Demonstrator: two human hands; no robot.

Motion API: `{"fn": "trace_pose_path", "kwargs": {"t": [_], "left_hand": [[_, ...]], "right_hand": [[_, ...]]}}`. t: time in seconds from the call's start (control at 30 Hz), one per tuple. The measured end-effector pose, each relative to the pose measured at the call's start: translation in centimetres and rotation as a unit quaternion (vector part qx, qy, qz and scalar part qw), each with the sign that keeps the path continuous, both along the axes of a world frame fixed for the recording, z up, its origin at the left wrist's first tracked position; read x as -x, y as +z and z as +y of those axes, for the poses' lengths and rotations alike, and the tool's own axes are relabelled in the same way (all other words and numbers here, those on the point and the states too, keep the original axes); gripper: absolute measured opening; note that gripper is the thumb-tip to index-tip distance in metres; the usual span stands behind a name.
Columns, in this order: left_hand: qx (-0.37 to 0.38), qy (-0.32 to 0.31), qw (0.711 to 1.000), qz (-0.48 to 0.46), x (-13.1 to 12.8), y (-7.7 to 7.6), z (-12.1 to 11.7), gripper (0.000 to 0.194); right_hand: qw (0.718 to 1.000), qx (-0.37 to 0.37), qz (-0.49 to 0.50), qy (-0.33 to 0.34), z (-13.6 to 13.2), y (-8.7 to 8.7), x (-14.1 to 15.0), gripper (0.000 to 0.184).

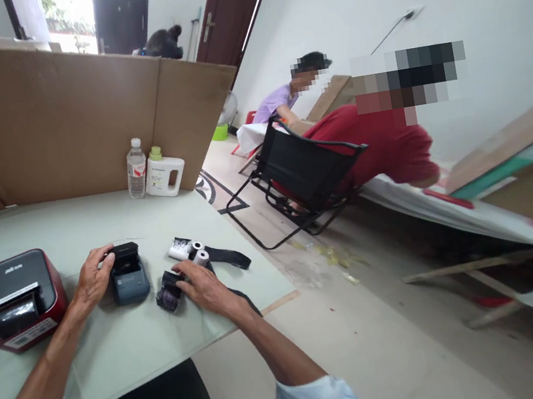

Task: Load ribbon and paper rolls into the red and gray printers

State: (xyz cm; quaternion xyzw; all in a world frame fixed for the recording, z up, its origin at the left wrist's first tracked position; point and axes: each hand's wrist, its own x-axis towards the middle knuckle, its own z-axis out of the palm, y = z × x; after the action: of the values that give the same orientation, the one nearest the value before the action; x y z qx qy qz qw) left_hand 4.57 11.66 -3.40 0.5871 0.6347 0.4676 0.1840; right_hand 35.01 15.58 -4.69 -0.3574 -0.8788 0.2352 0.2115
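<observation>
My left hand (91, 281) grips the raised lid of a small dark grey-blue label printer (131, 285), thumb and fingers at the lid's left edge. My right hand (207, 288) lies to the right of the printer with its fingers stretched out. Its fingertips touch the edge of a roll in shiny black wrapping (168, 292). Just beyond that hand are several small white paper rolls (199, 257), partly hidden by it. A black strip (229, 257) trails to the right from them.
A larger red and black printer (19, 299) stands at the left. Along the cardboard partition (57, 125) are a water bottle (137, 169) and a white jug (164, 175). The table's right edge lies near my right forearm. A person in red sits in a black chair (308, 159).
</observation>
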Motion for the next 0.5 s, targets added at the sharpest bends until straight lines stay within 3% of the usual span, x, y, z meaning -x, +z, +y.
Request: {"fn": "trace_pose_path", "kwargs": {"t": [0.23, 0.5], "left_hand": [[-0.01, -0.002, 1.0, 0.003, -0.2, 0.0, 0.0, 0.054], [-0.003, -0.002, 1.0, 0.003, -0.1, 0.1, 0.0, 0.055]], "right_hand": [[0.977, -0.171, -0.127, -0.016, -2.6, 0.6, -1.3, 0.048], [0.966, -0.216, -0.139, 0.021, -1.7, -0.3, 0.1, 0.047]]}}
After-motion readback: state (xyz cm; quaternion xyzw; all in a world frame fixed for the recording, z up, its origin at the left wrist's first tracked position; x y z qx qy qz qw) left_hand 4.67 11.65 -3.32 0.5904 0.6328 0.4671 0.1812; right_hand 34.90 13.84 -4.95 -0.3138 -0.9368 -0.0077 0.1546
